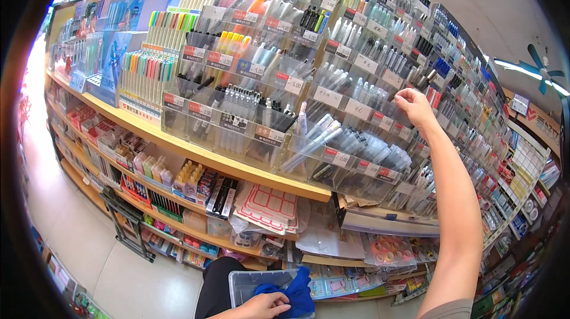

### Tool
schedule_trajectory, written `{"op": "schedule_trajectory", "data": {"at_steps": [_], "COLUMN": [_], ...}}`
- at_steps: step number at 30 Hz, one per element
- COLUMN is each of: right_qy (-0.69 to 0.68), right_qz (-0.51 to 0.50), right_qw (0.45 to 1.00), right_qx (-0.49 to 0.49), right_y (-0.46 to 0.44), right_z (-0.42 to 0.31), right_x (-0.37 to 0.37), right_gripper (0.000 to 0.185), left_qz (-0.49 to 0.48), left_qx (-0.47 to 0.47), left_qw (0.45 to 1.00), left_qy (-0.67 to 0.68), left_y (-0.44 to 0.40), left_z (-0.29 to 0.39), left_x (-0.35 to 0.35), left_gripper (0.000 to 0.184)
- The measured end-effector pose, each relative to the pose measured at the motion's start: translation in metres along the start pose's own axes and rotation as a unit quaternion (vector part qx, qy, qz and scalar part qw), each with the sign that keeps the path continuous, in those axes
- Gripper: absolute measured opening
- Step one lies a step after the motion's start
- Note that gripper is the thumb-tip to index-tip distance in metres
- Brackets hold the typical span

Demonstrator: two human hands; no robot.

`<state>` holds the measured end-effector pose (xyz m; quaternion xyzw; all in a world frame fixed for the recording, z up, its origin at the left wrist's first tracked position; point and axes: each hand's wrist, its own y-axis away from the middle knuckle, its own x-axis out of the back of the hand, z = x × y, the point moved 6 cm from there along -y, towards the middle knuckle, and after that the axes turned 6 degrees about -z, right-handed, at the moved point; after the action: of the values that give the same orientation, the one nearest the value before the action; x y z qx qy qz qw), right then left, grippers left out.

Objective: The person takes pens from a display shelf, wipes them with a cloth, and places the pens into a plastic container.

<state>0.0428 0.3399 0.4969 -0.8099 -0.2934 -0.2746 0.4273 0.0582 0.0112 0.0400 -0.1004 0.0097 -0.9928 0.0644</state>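
My right hand (415, 107) is raised to the pen rack, its fingers pinched together beside a row of clear compartments with price labels; whatever is between the fingertips is too small to make out. Low in the view, my left hand (268, 306) rests with bent fingers on a dark blue cloth (300, 293). This cloth lies partly in a clear plastic bin (242, 283) by my leg. Clear acrylic compartments (356, 108) full of pens rise in tiers around my right hand.
Colored markers (148, 70) stand at the left of the wooden shelf edge (237, 167). Lower shelves hold boxed goods and red-lined label sheets (270, 205). A folded black metal stand (127, 227) leans at the lower left. A wire rack (522, 182) is at the right.
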Motion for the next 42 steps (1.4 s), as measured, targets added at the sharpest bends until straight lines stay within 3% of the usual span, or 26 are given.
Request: {"op": "schedule_trajectory", "data": {"at_steps": [7, 10, 12, 15, 29, 42], "right_qy": [-0.149, -0.18, -0.184, -0.083, -0.07, 0.036], "right_qz": [-0.009, -0.014, -0.01, -0.03, 0.027, -0.026], "right_qw": [0.988, 0.983, 0.982, 0.996, 0.997, 0.999], "right_qx": [-0.04, -0.043, -0.043, -0.017, -0.026, -0.011], "right_y": [0.009, 0.013, 0.016, 0.012, 0.01, 0.004], "right_z": [-0.005, -0.009, -0.014, -0.009, -0.008, -0.007], "right_x": [0.007, 0.008, 0.006, 0.005, 0.007, 0.006], "right_gripper": [0.018, 0.018, 0.016, 0.015, 0.013, 0.012], "left_qz": [-0.012, -0.09, -0.092, -0.094, -0.092, -0.094], "left_qx": [0.019, 0.081, 0.084, 0.083, 0.088, 0.092], "left_qw": [0.999, 0.99, 0.99, 0.991, 0.99, 0.99], "left_qy": [0.033, 0.067, 0.064, 0.053, 0.06, 0.059], "left_y": [0.001, -0.007, -0.006, -0.006, -0.005, -0.005], "left_z": [0.0, -0.018, -0.018, -0.015, -0.019, -0.015], "left_x": [-0.001, -0.007, -0.007, -0.006, -0.007, -0.006], "left_gripper": [0.017, 0.031, 0.031, 0.031, 0.031, 0.03]}}
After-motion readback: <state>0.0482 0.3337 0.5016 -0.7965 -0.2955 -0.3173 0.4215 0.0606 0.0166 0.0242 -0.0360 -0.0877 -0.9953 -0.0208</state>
